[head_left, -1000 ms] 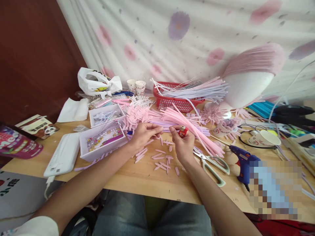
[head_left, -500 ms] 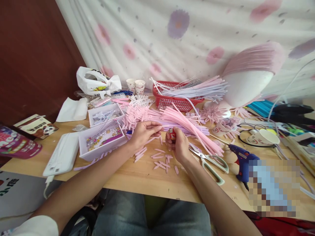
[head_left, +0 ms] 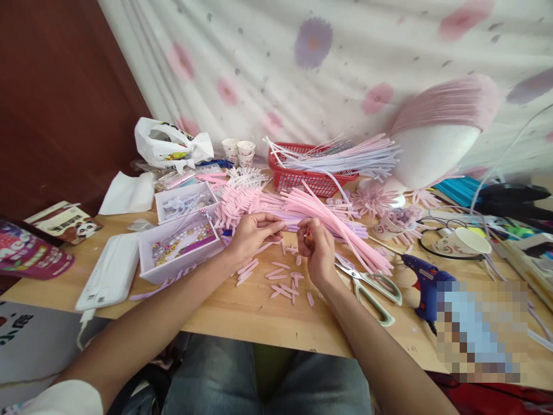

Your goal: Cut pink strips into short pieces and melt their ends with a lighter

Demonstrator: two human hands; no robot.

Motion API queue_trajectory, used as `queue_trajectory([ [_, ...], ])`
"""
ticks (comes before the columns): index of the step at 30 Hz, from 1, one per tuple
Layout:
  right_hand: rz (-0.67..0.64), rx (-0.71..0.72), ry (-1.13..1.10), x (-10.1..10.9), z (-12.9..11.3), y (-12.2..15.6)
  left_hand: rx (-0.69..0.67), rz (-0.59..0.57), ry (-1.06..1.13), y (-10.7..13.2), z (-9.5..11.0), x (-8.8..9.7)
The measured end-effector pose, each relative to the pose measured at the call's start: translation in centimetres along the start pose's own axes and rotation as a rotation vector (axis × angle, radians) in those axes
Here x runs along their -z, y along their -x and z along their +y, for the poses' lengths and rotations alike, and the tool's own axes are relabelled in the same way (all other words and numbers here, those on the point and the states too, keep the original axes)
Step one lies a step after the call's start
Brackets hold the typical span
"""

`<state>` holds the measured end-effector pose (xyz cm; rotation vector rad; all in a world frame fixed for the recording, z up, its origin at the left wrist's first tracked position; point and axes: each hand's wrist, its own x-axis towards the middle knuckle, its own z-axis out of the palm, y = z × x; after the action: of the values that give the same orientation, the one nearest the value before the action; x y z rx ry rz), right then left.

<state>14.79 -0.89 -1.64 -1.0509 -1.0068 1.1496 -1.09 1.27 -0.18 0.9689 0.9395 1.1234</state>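
My left hand (head_left: 253, 233) is pinched shut on a short pink pipe-cleaner piece over the wooden table (head_left: 242, 314). Close to its right, my right hand (head_left: 317, 251) is closed round a small red lighter (head_left: 307, 233), of which only a sliver shows between the fingers. Beneath both hands lie several cut pink pieces (head_left: 283, 279). Right behind them a big pile of long pink pipe cleaners (head_left: 302, 210) spreads across the table.
Scissors (head_left: 371, 288) and a blue glue gun (head_left: 425, 285) lie right of my right hand. White trays of beads (head_left: 179, 245) and a white case (head_left: 110, 276) sit to the left. A red basket (head_left: 309, 173), paper cups (head_left: 239, 151) and a white foam form (head_left: 432, 155) stand behind.
My right hand turned and curled round the red lighter, so most of it is now hidden. The left hand has kept its place.
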Motion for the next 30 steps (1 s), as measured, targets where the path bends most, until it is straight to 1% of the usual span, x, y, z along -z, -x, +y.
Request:
queue_trajectory([
  [2,0.054,0.141,0.062,0.13,0.07,-0.08,0.001,0.0,-0.002,-0.05,-0.09,0.08],
  [3,0.074,0.181,0.098,0.21,0.13,-0.15,0.007,0.0,-0.005,-0.06,-0.14,0.1],
  [5,0.091,0.212,0.157,0.38,0.26,-0.28,0.025,-0.003,-0.014,-0.03,-0.2,0.09],
  [12,0.102,0.19,0.232,0.57,0.53,-0.47,0.028,-0.014,-0.006,0.16,-0.01,-0.14],
  [16,0.104,0.202,0.183,0.51,0.54,-0.39,0.043,-0.014,-0.011,0.19,0.04,-0.12],
  [21,0.1,0.192,0.21,0.31,0.1,-0.39,0.028,-0.01,-0.021,0.1,-0.06,0.03],
  [23,0.118,0.184,0.178,0.17,-0.14,-0.41,0.017,-0.013,-0.024,0.09,-0.08,0.04],
  [25,0.123,0.136,0.084,0.03,-0.29,-0.38,-0.006,-0.004,-0.021,0.1,-0.09,0.01],
  [26,0.105,0.081,0.028,-0.02,-0.31,-0.35,-0.02,0.003,-0.018,0.11,-0.09,0.0],
  [28,0.025,-0.073,-0.048,-0.08,-0.25,-0.23,-0.04,0.015,-0.011,0.14,-0.1,-0.04],
  [30,-0.062,-0.204,-0.076,-0.08,-0.12,-0.08,-0.051,0.026,-0.001,0.16,-0.11,-0.07],
])
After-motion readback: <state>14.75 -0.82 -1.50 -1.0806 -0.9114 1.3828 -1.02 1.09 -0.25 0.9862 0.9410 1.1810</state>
